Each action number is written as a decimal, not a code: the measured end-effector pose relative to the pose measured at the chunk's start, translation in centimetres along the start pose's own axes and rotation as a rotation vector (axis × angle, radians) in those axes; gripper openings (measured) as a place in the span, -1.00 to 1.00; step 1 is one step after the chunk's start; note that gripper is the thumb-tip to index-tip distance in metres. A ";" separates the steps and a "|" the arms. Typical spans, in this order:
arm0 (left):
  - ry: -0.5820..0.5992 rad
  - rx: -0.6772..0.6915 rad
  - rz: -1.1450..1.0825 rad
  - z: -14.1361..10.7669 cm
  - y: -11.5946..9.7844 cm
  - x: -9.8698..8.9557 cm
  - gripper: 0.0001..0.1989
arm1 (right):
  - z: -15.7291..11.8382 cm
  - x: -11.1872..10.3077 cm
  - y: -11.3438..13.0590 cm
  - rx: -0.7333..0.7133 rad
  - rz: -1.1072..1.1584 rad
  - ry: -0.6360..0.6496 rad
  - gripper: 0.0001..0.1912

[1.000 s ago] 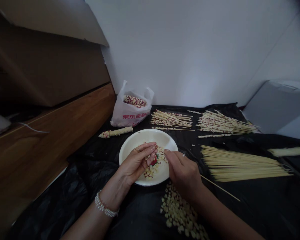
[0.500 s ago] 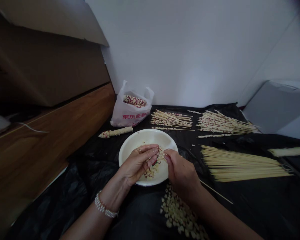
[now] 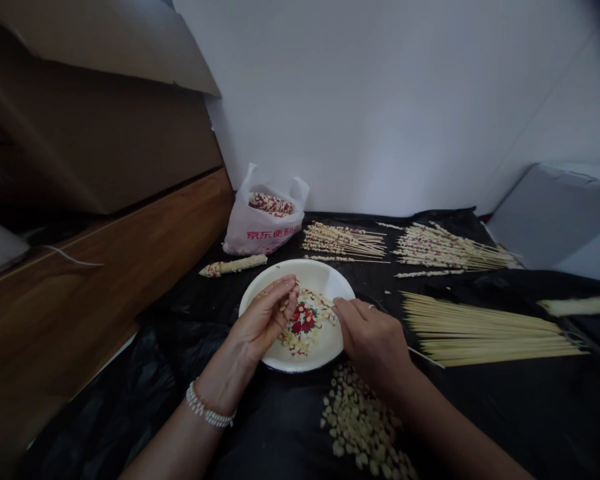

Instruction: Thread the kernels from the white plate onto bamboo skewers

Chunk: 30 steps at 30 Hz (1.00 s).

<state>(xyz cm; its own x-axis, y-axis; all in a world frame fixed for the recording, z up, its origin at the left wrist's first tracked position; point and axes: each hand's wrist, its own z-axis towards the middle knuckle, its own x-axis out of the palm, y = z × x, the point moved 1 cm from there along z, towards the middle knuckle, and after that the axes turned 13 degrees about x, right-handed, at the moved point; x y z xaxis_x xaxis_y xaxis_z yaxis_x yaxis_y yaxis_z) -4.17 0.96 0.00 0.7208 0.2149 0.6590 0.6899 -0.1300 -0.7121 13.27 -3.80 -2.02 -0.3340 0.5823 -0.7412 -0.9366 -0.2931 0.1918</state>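
Observation:
My right hand [image 3: 373, 337] grips a thin bamboo skewer [image 3: 429, 357] whose bare end sticks out behind the wrist; its front end, by the fingertips, is too small to make out clearly. Over the left side of a white basin [image 3: 327, 353], my left hand [image 3: 266, 317] is curled closed around a few pale corn kernels. Loose cream and red corn kernels [image 3: 296, 343] lie in the basin around a printed red flower. A pile of kernels [image 3: 363, 423] rests on the black plastic sheet [image 3: 275, 427] below my right hand.
Behind the basin stand a white plastic bag [image 3: 260, 233] of speckled corn cobs and a partly stripped cob [image 3: 235, 265]. Threaded skewers lie in two bunches, a smaller one [image 3: 337, 240] and a larger one [image 3: 435, 248]. Bare skewers [image 3: 480, 330] fan out at right, near a pale cob [image 3: 580, 305].
My hands have moved apart over the basin, the left a little up and left, the right slightly right. The printed flower now shows between them. The skewer has shifted with my right hand.

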 end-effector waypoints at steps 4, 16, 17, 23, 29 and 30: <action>0.018 -0.015 0.007 0.0 -0.1 -0.1 -0.86 | -0.3 0.3 -0.1 0.003 0.045 0.022 -0.76; 0.207 -0.131 0.154 -1.6 1.3 0.4 -0.88 | -0.3 -0.2 0.9 -0.035 0.131 -0.021 -0.75; 0.208 -0.125 0.146 -1.6 1.2 0.4 -0.88 | -0.2 -0.2 0.9 -0.032 0.124 -0.025 -0.76; 0.144 -0.035 0.113 -0.8 0.8 0.0 -0.88 | -0.4 0.0 0.7 -0.020 0.090 -0.020 -0.76; 0.315 -0.097 0.222 -1.7 1.7 0.1 -0.90 | -0.3 -0.3 1.1 -0.027 0.190 0.005 -0.74; 0.326 -0.106 0.219 -1.8 1.7 0.1 -0.91 | -0.2 -0.4 1.2 -0.028 0.196 0.007 -0.74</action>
<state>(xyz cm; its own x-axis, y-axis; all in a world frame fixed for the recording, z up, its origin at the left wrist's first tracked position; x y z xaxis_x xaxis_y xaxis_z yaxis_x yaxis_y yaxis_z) -2.79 -0.94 -0.70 0.8235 -0.1446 0.5486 0.5083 -0.2415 -0.8266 12.32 -4.54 -1.69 -0.5090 0.5067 -0.6959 -0.8503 -0.4217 0.3149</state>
